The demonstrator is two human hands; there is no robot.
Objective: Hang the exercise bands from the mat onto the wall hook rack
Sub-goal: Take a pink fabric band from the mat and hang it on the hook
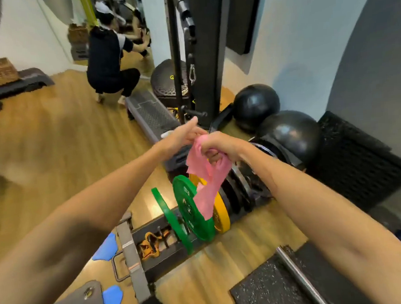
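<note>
Both arms stretched forward, hands meeting mid-air. Right hand (220, 146) knuckles up, fingers curled around the top of the pink exercise band (204, 181); band drapes down from that grip, loose end hanging in front of the green weight plate (188, 213) and yellow plate (221, 215) on the floor rack below. Left hand (182, 135) just beside the grip on its left, fingers extended and relaxed, fingertips touching the band's top edge; pinch not clear. Two black balls (289, 133) beyond the grip to its right.
</note>
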